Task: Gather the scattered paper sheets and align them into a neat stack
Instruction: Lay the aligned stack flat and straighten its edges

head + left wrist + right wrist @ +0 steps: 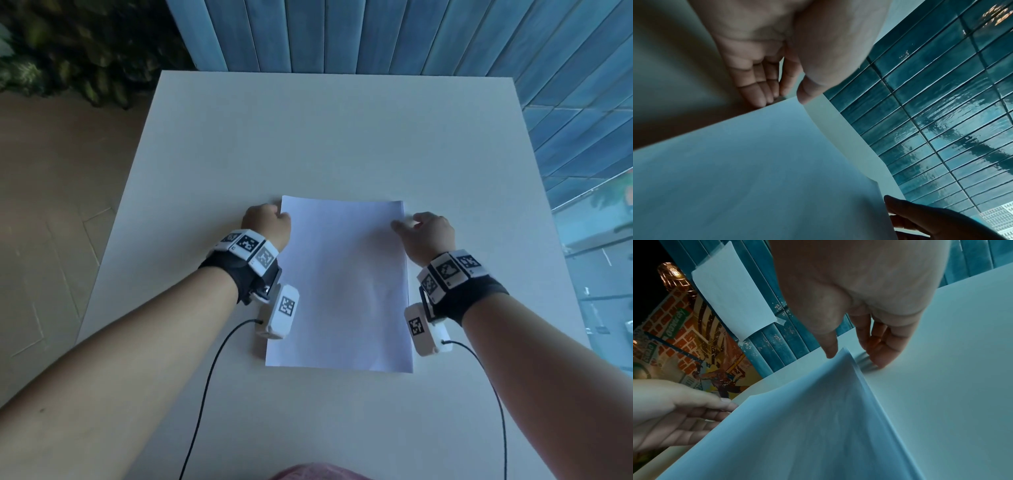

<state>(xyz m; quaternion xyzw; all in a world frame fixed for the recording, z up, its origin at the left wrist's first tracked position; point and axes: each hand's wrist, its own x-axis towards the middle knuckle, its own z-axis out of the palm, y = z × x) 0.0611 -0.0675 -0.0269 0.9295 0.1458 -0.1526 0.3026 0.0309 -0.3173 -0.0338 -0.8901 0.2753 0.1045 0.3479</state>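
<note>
The stack of paper sheets (339, 284) lies on the table (342, 137) between the hands, with its near end closest to the person. Its edges are nearly flush (a few layers fan slightly along the right side). At the far end, the left hand (267, 222) pinches the left corner and the right hand (428, 233) pinches the right edge. Both thumbs are on top, probably to steady and square the sheets.

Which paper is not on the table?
The sheet taped to the blue wall; the stack lies on the table.
</note>
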